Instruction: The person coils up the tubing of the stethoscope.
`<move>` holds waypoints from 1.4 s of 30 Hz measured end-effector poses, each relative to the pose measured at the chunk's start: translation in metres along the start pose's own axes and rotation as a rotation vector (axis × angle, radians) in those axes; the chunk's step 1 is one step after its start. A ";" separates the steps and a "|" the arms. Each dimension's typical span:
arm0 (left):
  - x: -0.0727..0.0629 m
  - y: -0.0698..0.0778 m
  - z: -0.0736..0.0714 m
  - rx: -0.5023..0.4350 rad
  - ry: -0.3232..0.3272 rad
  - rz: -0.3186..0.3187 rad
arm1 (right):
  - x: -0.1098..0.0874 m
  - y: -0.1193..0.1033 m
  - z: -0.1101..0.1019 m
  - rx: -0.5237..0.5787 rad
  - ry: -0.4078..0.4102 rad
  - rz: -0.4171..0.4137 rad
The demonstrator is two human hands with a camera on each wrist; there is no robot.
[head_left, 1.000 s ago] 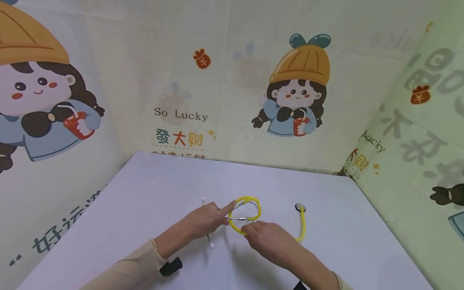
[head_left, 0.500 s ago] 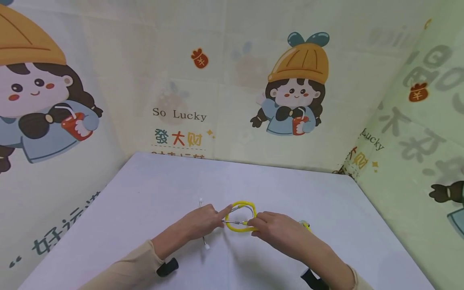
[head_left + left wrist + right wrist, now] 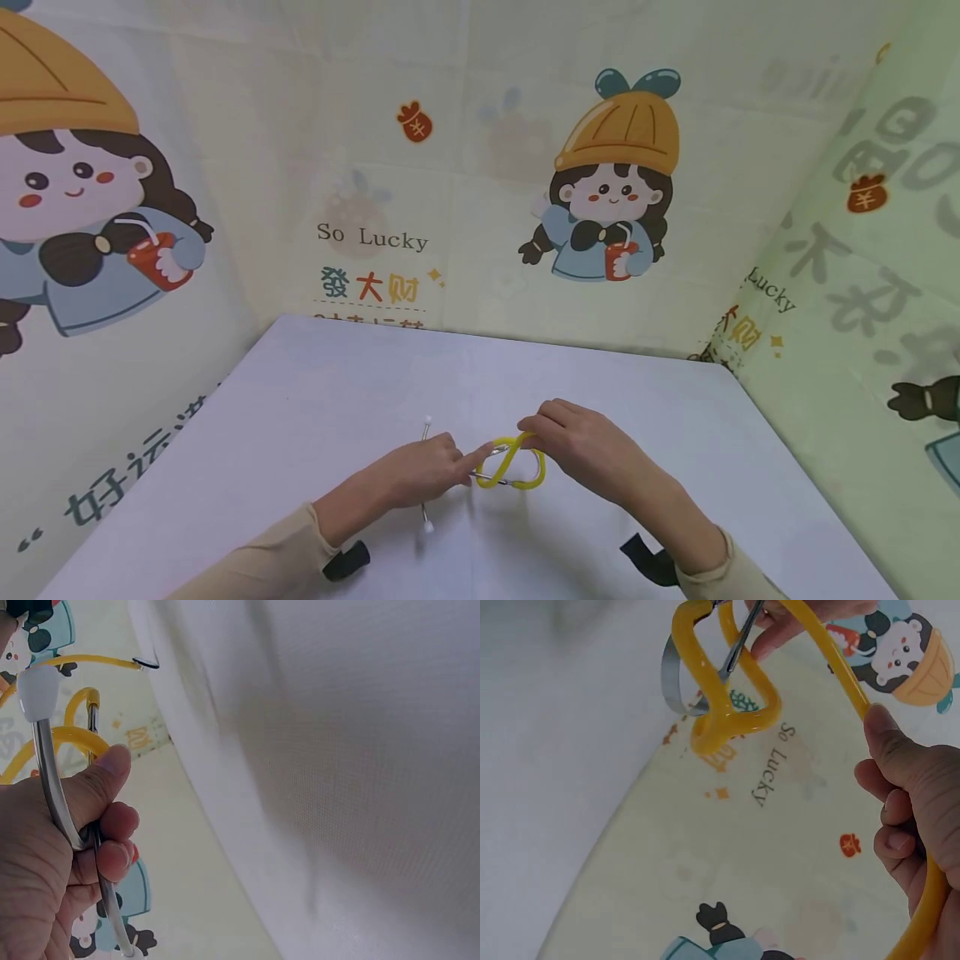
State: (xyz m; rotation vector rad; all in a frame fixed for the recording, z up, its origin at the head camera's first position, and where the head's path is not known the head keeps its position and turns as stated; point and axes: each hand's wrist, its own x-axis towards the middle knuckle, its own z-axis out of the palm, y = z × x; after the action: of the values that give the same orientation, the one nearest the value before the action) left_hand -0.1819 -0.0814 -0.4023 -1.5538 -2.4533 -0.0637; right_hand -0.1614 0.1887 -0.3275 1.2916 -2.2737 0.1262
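Note:
A stethoscope with yellow tubing point(image 3: 512, 460) is held over the table between both hands. My left hand point(image 3: 423, 471) grips its metal ear tubes, with thumb and fingers curled round them in the left wrist view; a white ear tip point(image 3: 39, 694) stands beside the thumb. My right hand point(image 3: 585, 450) pinches the tubing, which crosses over the folded loop near the metal parts. In the right wrist view, the tubing point(image 3: 840, 660) runs from the loop into my right hand and out below it. The chest piece point(image 3: 146, 664) hangs free in the left wrist view, hidden in the head view.
The white table point(image 3: 337, 375) spreads out under both hands. Cloth walls point(image 3: 480, 192) with cartoon prints enclose its back and sides. A black strap point(image 3: 347, 561) shows by the left wrist, and another black strap point(image 3: 649, 560) by the right.
My right hand has moved from below the yellow loop to its upper right, drawing the tubing across it. The chest piece has gone from sight in the head view. My left hand keeps its grip.

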 end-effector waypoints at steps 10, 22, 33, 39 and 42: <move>0.000 0.006 -0.003 0.150 0.065 0.129 | 0.004 0.015 0.013 0.045 0.035 0.104; -0.003 0.008 0.000 0.155 0.154 0.183 | 0.000 0.024 0.030 0.107 0.001 0.143; -0.003 0.010 0.000 -0.109 0.197 0.127 | -0.012 0.036 0.051 0.250 -0.078 0.192; 0.001 0.009 0.003 -0.076 0.353 0.162 | -0.017 0.035 0.059 0.310 -0.130 0.232; 0.002 0.008 0.003 -0.095 0.389 0.160 | -0.018 0.034 0.061 0.337 -0.136 0.252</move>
State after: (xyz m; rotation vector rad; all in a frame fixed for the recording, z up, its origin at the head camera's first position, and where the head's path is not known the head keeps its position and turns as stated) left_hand -0.1762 -0.0759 -0.4056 -1.5948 -2.0469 -0.4184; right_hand -0.2053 0.2013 -0.3830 1.1943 -2.6081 0.5458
